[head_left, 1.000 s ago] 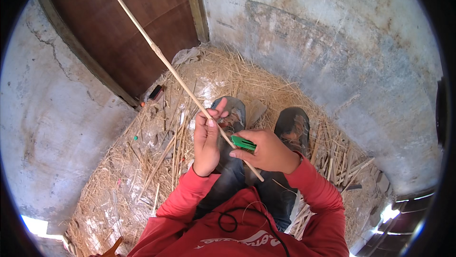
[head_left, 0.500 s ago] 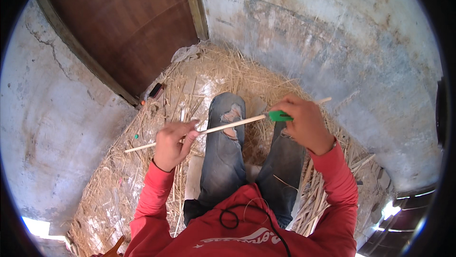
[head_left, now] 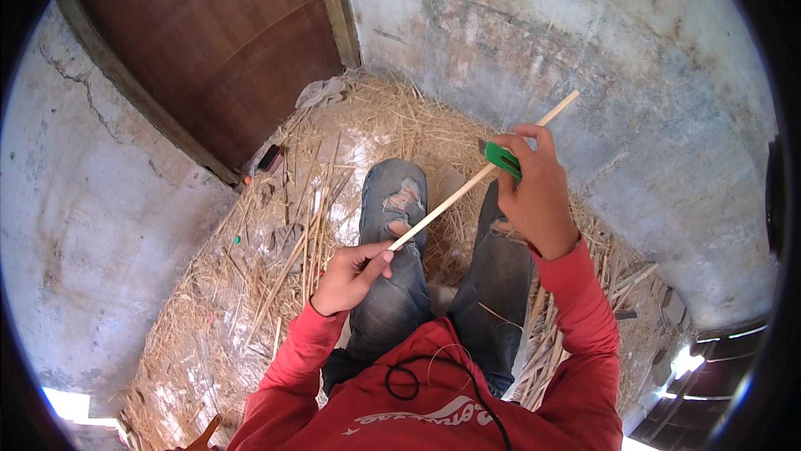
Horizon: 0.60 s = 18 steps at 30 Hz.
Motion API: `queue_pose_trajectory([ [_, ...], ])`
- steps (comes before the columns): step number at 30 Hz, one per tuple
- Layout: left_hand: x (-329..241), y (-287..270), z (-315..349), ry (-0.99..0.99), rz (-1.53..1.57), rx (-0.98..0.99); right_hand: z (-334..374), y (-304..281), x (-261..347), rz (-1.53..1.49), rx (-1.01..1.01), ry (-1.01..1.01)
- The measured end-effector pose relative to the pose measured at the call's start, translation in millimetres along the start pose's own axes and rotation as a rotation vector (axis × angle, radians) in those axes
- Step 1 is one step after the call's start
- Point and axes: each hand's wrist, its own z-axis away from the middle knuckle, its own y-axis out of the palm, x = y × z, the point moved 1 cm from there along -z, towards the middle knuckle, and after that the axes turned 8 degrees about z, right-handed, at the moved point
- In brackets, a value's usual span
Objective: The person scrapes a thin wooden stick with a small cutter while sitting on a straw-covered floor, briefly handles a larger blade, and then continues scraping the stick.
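Observation:
A long pale, peeled stick (head_left: 442, 208) slants across above my knees, its far end up at the right near the wall. My left hand (head_left: 354, 275) pinches its near end between thumb and fingers. Farther along, my right hand (head_left: 534, 188) is closed around a green utility knife (head_left: 503, 160), whose short dark blade points left. The knife lies close against the stick, and the stick passes behind the right hand's fingers. Whether the blade touches the wood cannot be made out.
Straw and shavings (head_left: 400, 100) cover the floor. A bundle of split sticks (head_left: 546, 359) lies beside my right leg. A small dark object (head_left: 271, 158) rests near the brown door (head_left: 217, 42). Stained plaster walls (head_left: 567, 42) stand close on both sides.
The stick has swung from nearly level to a steep slant, its right end rising. My left hand has moved right to the stick's end; the knife has turned and moved up.

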Motion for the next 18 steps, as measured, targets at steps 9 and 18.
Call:
queue_pose_trajectory([
  [9, -3, 12, -10, -0.157, 0.248, -0.029, 48, 35, 9, -0.005, 0.293, -0.078],
  [18, 1, 27, -13, -0.098, 0.151, -0.105, 74, 73, 23, 0.035, 0.445, -0.076],
])
